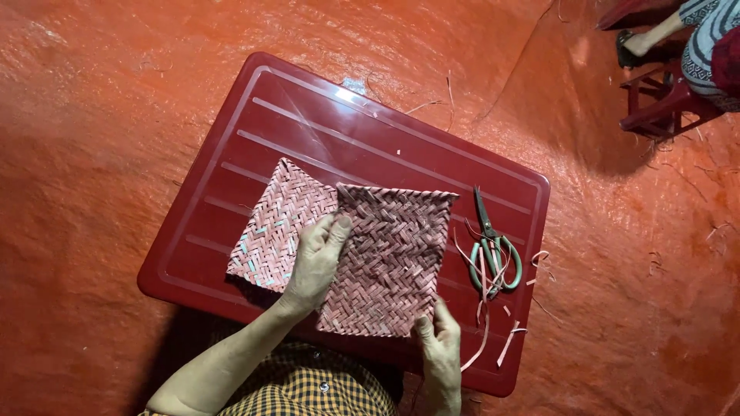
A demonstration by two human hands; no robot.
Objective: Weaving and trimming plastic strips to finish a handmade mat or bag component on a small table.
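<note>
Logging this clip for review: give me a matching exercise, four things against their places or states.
1 left hand
2 right hand
3 scissors
4 loose strips

a lying shut, right of the mats
b pinching the front mat's near corner
c flat where the two mats overlap
d scattered at the table's right end

Pairs: 1-c, 2-b, 3-a, 4-d

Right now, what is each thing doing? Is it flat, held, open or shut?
Right woven mat: flat, overlapping the other mat.
Left woven mat: flat, partly covered.
Left hand: pressing where the mats overlap.
Right hand: gripping the right mat's bottom corner.
Scissors: blades shut, lying untouched.
Red table: strip scraps scattered on it.
</note>
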